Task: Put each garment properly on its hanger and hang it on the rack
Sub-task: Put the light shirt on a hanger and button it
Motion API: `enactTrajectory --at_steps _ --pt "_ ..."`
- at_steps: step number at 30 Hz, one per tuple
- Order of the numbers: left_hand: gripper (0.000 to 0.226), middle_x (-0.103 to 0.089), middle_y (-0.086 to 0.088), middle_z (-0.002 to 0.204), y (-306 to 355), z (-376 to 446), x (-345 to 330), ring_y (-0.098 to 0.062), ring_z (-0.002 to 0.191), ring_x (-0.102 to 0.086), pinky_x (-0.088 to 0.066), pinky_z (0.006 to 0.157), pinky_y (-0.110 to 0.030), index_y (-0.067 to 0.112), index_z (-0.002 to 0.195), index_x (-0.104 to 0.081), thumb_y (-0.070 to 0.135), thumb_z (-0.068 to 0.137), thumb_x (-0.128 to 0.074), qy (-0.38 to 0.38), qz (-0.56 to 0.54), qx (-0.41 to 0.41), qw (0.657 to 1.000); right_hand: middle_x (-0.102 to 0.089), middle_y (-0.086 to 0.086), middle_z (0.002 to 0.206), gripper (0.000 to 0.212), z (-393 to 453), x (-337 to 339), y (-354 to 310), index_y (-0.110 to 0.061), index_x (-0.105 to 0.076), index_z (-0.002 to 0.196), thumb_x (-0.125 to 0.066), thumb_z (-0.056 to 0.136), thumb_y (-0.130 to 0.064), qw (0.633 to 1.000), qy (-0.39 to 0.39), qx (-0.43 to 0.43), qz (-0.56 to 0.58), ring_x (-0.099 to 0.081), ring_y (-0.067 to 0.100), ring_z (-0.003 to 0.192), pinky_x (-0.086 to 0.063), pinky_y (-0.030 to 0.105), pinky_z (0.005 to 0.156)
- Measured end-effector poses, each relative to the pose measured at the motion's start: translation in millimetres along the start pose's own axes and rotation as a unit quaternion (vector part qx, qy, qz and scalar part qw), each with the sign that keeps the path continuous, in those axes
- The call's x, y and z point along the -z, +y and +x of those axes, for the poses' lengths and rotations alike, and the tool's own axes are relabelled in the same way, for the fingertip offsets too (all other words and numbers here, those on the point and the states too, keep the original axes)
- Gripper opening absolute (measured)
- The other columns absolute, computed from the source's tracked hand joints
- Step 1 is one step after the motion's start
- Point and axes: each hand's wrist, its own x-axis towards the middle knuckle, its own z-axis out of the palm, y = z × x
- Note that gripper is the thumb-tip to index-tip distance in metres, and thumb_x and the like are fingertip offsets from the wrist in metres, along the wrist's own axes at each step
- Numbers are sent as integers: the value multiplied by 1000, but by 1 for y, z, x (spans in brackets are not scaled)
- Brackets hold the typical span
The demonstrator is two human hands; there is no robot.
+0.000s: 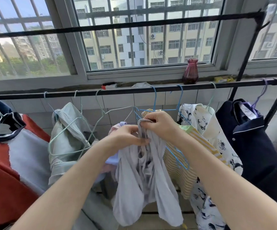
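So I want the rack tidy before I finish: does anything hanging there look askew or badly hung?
Yes. The pale green garment left of centre is bunched and slumped, with empty wire hangers tangled crookedly across it. The grey garment held by the left hand and right hand hangs crumpled.

Both bare forearms reach forward below the rail (134,90). The left hand (127,136) and right hand (159,126) meet, fingers (144,141) curled, pinching cloth.
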Motion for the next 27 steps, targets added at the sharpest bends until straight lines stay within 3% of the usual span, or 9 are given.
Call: enactTrajectory --at_steps 3,5,7,10,13,16,19,22,27 --pt "20 -59 4 72 5 9 0 -18 76 -55 -47 79 -30 20 84 -77 33 69 -70 95 -65 1 993 -67 3 75 12 -4 11 1 -19 -75 85 -75 80 -30 994 -53 -62 69 -56 13 68 -45 32 65" --pt "20 -53 -5 72 9 11 2 -17 70 -46 -38 65 -26 -2 86 -71 12 74 -63 108 -130 1 986 -66 3 91 22 -5 21 8 -18 -71 101 -75 81 -26 990 -4 -118 80 -58 12 80 -49 31 74" --pt "21 -50 -8 70 9 13 5 -18 69 -43 -35 62 -27 -5 78 -66 13 68 -60 127 -142 11 982 -63 4 104 32 -4 28 15 -11 -64 115 -70 86 -24 986 72 -152 22 -58 15 92 -48 31 85" --pt "25 -44 -8 70 9 16 5 -19 68 -39 -32 67 -31 -2 70 -61 21 60 -62 147 -136 40 979 -58 5 122 50 -2 21 23 -9 -50 136 -65 89 -23 979 23 -196 -49 -56 19 110 -44 31 92" --pt "32 -40 -6 70 7 19 5 -19 67 -35 -30 66 -33 0 71 -65 28 56 -67 154 -128 44 979 -60 -1 94 51 -2 4 29 -10 -47 137 -65 90 -16 978 -11 -208 -28 -61 15 81 -46 26 73" --pt "39 -39 -5 73 2 21 8 -18 70 -32 -28 66 -33 -1 71 -65 32 53 -71 159 -103 46 981 -60 3 69 27 4 -1 31 3 -56 120 -55 93 1 976 60 -189 94 -55 13 47 -49 28 52" --pt "27 -45 3 78 -7 22 12 -14 77 -38 -29 72 -31 9 66 -62 32 53 -70 168 -107 57 978 -61 2 64 13 3 0 30 0 -61 105 -51 97 1 961 133 -160 184 -56 12 50 -54 34 58" --pt "17 -45 6 63 -13 21 15 -18 69 -33 -29 66 -31 15 66 -54 22 60 -68 174 -133 80 972 -62 3 67 13 -6 -2 35 -10 -58 91 -56 94 3 949 146 -136 242 -59 12 58 -54 34 67" --pt "24 -52 -2 76 -20 19 15 -18 72 -41 -34 71 -32 18 76 -58 32 61 -72 153 -170 74 971 -52 -1 71 33 -10 -10 44 -16 -54 111 -72 85 -9 938 123 -190 261 -51 10 54 -45 23 54"
